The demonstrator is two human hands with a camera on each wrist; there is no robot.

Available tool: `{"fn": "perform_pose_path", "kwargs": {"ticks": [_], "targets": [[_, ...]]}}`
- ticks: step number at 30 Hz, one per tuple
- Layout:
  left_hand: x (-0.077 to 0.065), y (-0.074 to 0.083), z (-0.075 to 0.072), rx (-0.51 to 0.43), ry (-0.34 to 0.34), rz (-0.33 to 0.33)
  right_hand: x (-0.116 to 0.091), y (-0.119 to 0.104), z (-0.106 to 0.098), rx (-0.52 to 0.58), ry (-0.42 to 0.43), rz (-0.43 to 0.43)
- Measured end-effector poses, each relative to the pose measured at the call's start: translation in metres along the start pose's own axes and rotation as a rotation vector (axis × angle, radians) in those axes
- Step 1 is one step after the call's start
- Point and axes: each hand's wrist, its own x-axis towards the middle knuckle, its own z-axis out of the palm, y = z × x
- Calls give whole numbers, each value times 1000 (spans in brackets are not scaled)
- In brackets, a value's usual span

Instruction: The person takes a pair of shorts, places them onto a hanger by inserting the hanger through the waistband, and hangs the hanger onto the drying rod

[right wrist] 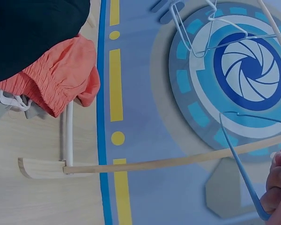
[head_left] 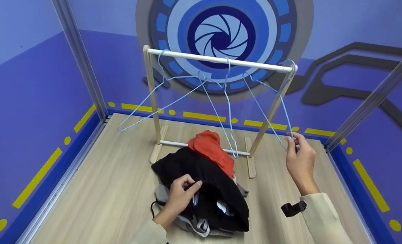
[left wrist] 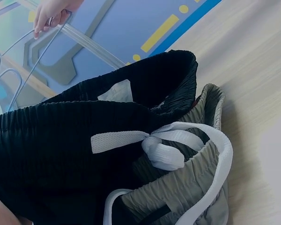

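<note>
My left hand [head_left: 178,198] pinches the waistband of a pair of black shorts [head_left: 187,166], whose opening faces me. A white label [left wrist: 117,91] shows inside that waistband in the left wrist view. The right hand [head_left: 302,159] grips the lower end of a light blue wire hanger [head_left: 286,115], which hooks over the rack's bar at its right end. Under the black shorts lie grey shorts [left wrist: 206,178] with a white drawstring [left wrist: 222,154]. Orange shorts [head_left: 209,145] lie behind the black ones.
A small wooden clothes rack [head_left: 268,112] with a white top bar [head_left: 201,58] stands behind the clothes. Two more wire hangers, a left one [head_left: 141,101] and a middle one [head_left: 228,101], hang from it. Blue patterned walls [head_left: 27,101] and metal posts [head_left: 80,61] enclose the wooden tabletop [head_left: 112,162].
</note>
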Motion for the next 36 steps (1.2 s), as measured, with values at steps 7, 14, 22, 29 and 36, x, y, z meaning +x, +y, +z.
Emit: {"fn": "perform_pose_path", "kwargs": {"ticks": [7,14,22,29,36], "targets": [[0,-2,-1,1,27,8,-3,-1,-2,49,21,-1],[-3,5,-2,-3,11,-23,-12,7,-6,76,45,63],[-10,30,-6,-29,4,7,-25,16,-10,93,55,91],[-9,31,-6,-25,-2,-9,-31,22,-11,117,65,69],[-5,13,0,-27,14,-12,-36,30,-10,108,28,62]]}}
